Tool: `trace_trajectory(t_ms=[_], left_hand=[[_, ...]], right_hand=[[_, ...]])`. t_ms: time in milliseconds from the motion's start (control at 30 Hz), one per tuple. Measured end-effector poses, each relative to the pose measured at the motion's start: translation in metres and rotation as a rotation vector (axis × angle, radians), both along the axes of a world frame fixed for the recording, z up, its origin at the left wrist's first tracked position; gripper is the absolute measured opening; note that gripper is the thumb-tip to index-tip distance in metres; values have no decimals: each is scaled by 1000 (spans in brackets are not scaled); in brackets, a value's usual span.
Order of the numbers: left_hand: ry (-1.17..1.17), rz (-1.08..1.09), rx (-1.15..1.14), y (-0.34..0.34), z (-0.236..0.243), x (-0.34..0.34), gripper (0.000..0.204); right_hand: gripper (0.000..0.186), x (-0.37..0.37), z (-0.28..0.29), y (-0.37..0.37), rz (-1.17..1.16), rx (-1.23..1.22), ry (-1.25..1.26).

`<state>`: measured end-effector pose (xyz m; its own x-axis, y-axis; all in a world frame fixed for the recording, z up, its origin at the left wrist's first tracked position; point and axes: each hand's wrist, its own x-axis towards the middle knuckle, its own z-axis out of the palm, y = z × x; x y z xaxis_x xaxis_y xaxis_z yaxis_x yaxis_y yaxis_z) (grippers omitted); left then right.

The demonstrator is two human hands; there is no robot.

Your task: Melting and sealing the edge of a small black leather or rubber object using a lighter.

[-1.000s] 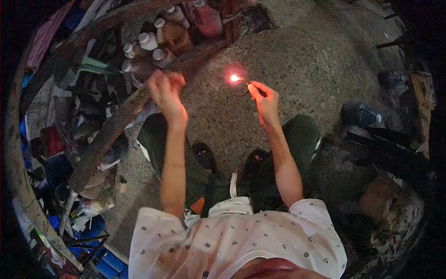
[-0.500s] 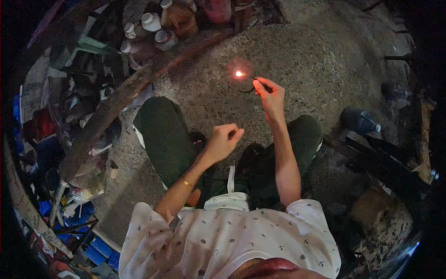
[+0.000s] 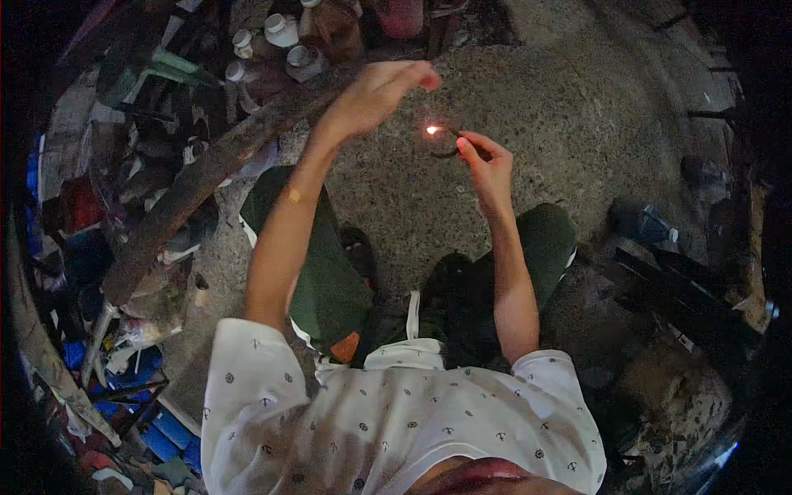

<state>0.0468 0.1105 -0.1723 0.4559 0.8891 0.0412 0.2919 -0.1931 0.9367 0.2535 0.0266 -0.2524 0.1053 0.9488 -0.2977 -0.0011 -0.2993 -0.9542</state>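
My right hand point(image 3: 488, 167) pinches a thin dark curved stick point(image 3: 450, 132) between thumb and fingers. A small bright flame or glow point(image 3: 431, 129) burns at its left end, above the concrete floor. Just below the stick shows a dark curved line; whether it is part of the same piece I cannot tell. My left hand point(image 3: 375, 95) is stretched forward, beyond and left of the glow, apart from it. Its fingers point right, somewhat blurred, and nothing shows in them.
A long wooden pole point(image 3: 194, 194) slants across the left side. Behind it stand white-capped containers point(image 3: 282, 31) and a brown jug point(image 3: 330, 37). A clear plastic bottle point(image 3: 652, 224) lies at the right near dark planks point(image 3: 676, 280). Blue items point(image 3: 169, 437) clutter the lower left.
My left hand has swung forward from near my knees to beyond the glow, and its fingers have straightened. My right hand, with the burning stick, has shifted slightly right.
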Motion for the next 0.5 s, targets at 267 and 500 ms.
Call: trace_trajectory(t_ms=[267,500], left_hand=[[280,-698,-536,30,-43,56,76],[458,-796,-447,26,-44,70,65]], right_hand=[[24,-2,0,-8,139,71,-118],[23,-4,-9,-12,147,125,-242]])
